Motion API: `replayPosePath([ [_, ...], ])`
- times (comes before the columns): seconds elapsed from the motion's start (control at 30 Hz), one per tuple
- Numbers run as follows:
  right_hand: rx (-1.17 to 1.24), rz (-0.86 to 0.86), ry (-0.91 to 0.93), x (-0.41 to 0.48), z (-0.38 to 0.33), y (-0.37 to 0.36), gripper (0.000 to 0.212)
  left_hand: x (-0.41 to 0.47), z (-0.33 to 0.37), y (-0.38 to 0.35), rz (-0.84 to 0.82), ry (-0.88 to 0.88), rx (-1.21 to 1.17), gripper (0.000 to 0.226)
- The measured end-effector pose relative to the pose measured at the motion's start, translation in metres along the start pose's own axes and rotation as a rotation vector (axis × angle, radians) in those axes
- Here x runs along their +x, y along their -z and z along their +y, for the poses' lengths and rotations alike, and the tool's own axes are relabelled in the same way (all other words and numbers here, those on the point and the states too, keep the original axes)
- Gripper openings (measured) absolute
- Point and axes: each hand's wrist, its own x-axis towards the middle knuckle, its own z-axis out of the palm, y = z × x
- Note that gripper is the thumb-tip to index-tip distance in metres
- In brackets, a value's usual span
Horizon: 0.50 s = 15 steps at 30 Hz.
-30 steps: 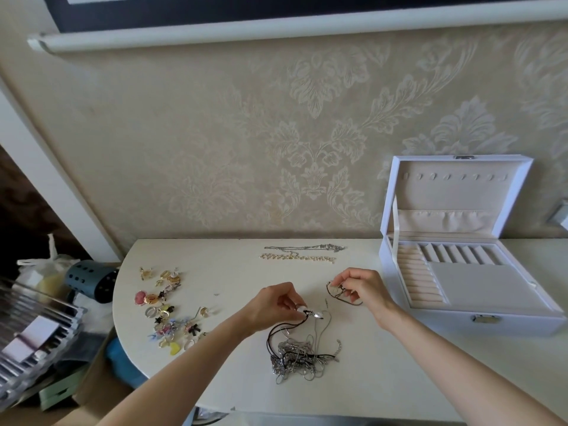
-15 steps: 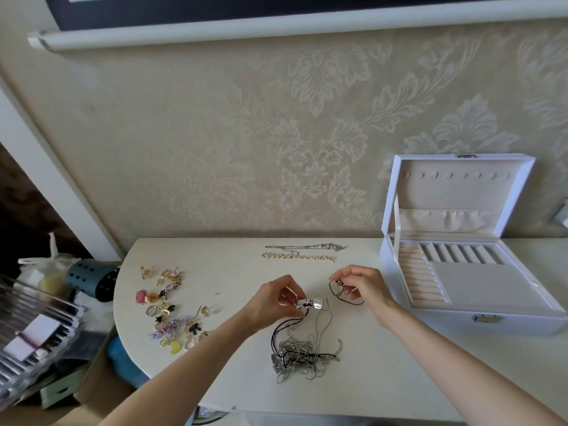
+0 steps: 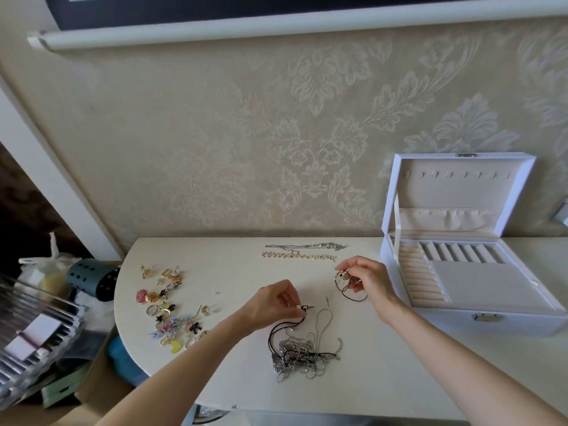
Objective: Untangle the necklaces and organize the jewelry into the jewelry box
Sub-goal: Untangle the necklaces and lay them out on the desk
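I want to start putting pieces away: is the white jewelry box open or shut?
Open. The white jewelry box has its lid standing upright, showing a row of hooks inside and the beige compartments below.

No text, label or number can be read anywhere.

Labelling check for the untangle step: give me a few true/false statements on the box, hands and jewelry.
1. The jewelry box stands open. True.
2. Both hands hold nothing. False: the left hand pinches a black cord, and the right hand pinches a dark loop.
3. The tangle of chains lies in the box. False: it lies on the table, between the forearms.
4. Two straightened chains lie near the wall. True.
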Motion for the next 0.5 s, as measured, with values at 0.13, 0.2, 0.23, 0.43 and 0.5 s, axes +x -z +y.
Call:
replayPosePath([
  [0.13,0.027,-0.079,-0.032,0.000,-0.001,0.000,0.024,0.000,0.002,0.000,-0.106,0.021,0.079,0.020],
  [0.2,0.025,-0.118,-0.032,0.000,-0.001,-0.001,0.023,0.000,0.004,0.000,-0.168,0.017,0.134,0.020],
  [0.23,0.026,-0.142,-0.030,-0.001,-0.001,-0.001,0.023,0.001,0.005,0.000,-0.169,0.015,0.147,0.022],
  [0.43,-0.003,-0.234,0.017,-0.004,-0.006,-0.009,0.020,0.012,0.023,-0.007,0.236,-0.164,0.135,0.020],
  [0.5,-0.008,-0.239,0.040,-0.004,-0.008,-0.011,0.019,0.019,0.032,-0.007,0.239,-0.198,0.154,0.025],
])
